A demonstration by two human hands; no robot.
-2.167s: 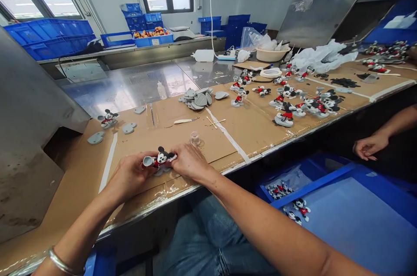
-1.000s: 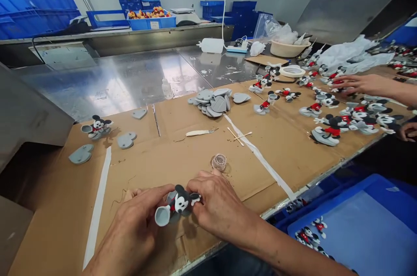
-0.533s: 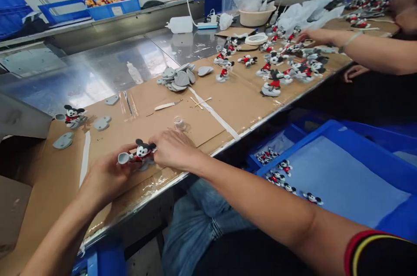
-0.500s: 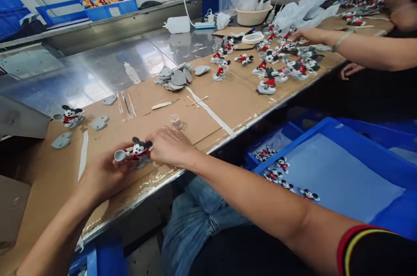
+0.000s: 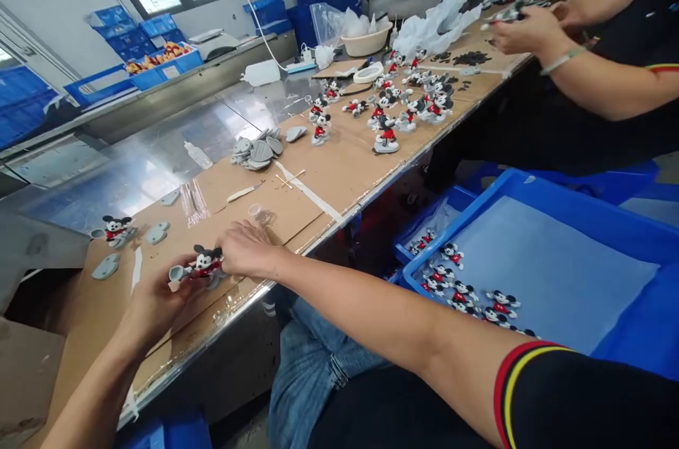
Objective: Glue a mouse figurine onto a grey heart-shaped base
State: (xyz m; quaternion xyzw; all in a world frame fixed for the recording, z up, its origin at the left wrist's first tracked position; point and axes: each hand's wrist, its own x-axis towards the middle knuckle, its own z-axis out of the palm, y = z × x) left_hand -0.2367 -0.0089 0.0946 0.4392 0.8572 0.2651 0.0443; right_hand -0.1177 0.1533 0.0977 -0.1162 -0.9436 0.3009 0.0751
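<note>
A small Mickey Mouse figurine point(image 5: 206, 262) with a grey cup shape at one side is between my hands, just above the cardboard near the table's front edge. My left hand point(image 5: 162, 297) grips it from the left, fingers curled around its base. My right hand point(image 5: 247, 247) is closed on its right side, hiding part of it. Beyond my right hand stands a small clear cup point(image 5: 259, 213). A white-handled tool point(image 5: 241, 194) lies farther back. To the left, another figurine point(image 5: 115, 230) stands near grey heart-shaped bases point(image 5: 157, 232).
A pile of grey bases point(image 5: 259, 150) and many figurines point(image 5: 382, 109) cover the cardboard farther along. Below the table's edge, a blue bin point(image 5: 573, 251) holds more figurines. At the right, a co-worker's hands point(image 5: 525, 28) hold something. A white bottle point(image 5: 198, 155) lies behind.
The view has shifted, so the table appears lower and more of the window shows. Both my hands stay on the figurine. The co-worker's hand has lifted away from the figurines.
</note>
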